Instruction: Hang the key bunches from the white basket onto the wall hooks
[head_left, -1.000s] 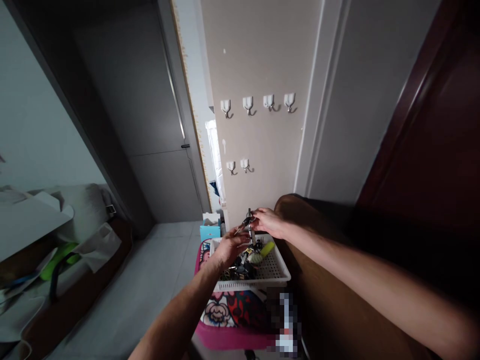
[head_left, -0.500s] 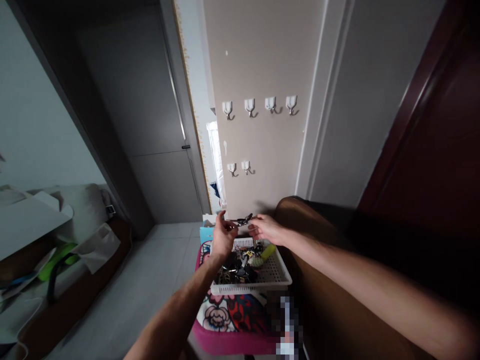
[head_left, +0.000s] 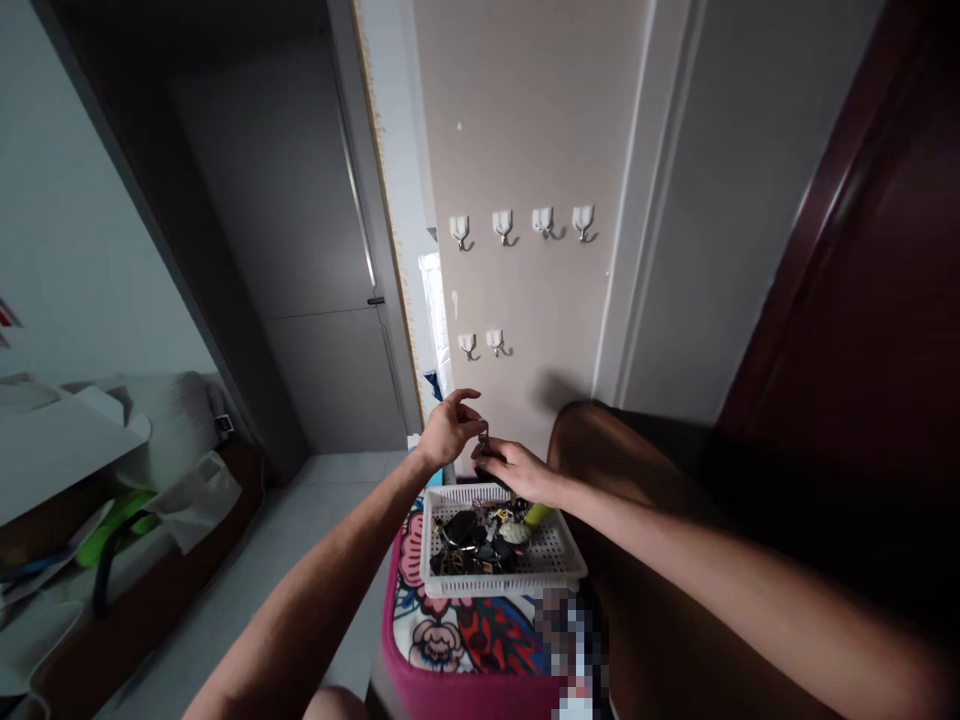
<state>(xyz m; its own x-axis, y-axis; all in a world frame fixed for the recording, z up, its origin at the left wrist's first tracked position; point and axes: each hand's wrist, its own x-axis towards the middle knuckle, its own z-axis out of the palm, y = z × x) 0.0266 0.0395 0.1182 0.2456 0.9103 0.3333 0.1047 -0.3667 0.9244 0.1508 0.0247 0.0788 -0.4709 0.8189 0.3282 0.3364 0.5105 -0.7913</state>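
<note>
Above the front of the basket, my left hand pinches the upper end of a small bunch of keys between thumb and a finger. My right hand closes on the lower part of the same bunch, hiding much of it. Below both hands sits a white plastic basket with slotted walls. It holds a tangle of dark key fobs, rings and cords, a pale patterned oval charm and a yellow-green piece partly behind my right hand.
The basket rests on a flower-patterned stool with a pink rim. White adhesive hooks line the beige wall in two rows. A brown rounded furniture edge is close on the right. A grey door stands left; a cluttered couch lies beyond.
The keys have turned from lying across between my hands to hanging upright. My left hand has risen, and my right hand has come in closer beneath it.
</note>
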